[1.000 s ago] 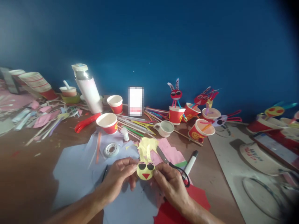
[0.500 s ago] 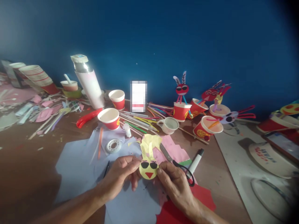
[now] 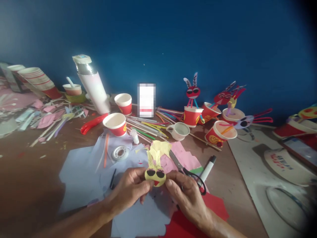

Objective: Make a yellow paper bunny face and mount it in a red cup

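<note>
A round yellow paper bunny face [image 3: 160, 180] with two upright ears, black oval eyes and a red mouth is held up over the loose paper. My left hand [image 3: 130, 186] pinches its left side, the thumb lying across the front and partly covering the mouth. At the right edge, the thumb and fingers of my right hand [image 3: 187, 193] close on the face. Beneath the hands lie pale blue sheets [image 3: 84, 177] and a red sheet [image 3: 215, 211]. Black-handled scissors [image 3: 177, 162] rest just beyond my right hand, beside a white marker [image 3: 208, 170].
A tape roll [image 3: 120, 153], paper cups [image 3: 115, 124], a small white cup [image 3: 178, 131] and a bundle of coloured sticks [image 3: 146, 127] lie ahead. Left stands a tilted-looking white flask [image 3: 92, 92]. Paper figures [image 3: 193, 92] stand in red cups at the back right.
The bunny face has come slightly left and up. My left thumb has slid from its upper left edge onto the front, over the mouth. My right hand stays at the right edge.
</note>
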### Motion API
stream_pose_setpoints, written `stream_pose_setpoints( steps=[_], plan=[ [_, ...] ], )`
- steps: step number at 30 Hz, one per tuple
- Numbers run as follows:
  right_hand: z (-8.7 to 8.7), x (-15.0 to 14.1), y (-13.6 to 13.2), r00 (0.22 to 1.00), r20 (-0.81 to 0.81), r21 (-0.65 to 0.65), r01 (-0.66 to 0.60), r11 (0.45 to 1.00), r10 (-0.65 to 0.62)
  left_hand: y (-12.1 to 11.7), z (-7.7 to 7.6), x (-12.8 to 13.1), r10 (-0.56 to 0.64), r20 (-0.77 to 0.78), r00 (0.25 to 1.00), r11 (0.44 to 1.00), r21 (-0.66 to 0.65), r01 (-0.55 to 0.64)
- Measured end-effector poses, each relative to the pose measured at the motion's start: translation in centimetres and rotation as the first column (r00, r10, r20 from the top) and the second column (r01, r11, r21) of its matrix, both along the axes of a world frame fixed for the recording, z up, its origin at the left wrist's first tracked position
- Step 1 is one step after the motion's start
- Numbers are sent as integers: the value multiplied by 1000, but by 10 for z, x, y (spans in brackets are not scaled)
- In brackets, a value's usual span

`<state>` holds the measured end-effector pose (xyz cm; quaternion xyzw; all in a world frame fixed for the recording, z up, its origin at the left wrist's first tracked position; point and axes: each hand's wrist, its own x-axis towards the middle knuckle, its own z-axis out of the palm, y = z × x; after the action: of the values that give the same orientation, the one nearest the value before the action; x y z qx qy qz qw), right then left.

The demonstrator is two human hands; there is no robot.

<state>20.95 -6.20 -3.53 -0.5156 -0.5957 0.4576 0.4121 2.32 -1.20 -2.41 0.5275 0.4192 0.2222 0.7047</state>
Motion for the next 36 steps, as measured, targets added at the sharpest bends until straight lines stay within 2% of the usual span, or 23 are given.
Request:
stream_pose_setpoints(
  steps=[5,10,16,20,29,36],
  plan=[
    [-1,-6,2,998,62,-66,-23,998,27,-3,2,1,11,-24,1000,1000,30,-10],
    [1,-12,0,994,107,-56,-6,998,12,-7,3,2,-8,-64,998,999,45,11],
    [-2,-13,-2,1000,11,-154,-22,988,24,-3,7,5,-40,-20,999,999,-10,40],
    [-3,-12,-1,999,-24,-205,24,978,-29,-2,6,3,-40,-5,999,999,-17,40],
    [-2,-11,0,998,-47,-239,18,971,-30,-3,4,3,27,-61,998,1000,0,-27],
    [0,-9,0,1000,-21,-189,-26,982,23,-3,2,2,62,-57,996,998,15,-61]
  ],
)
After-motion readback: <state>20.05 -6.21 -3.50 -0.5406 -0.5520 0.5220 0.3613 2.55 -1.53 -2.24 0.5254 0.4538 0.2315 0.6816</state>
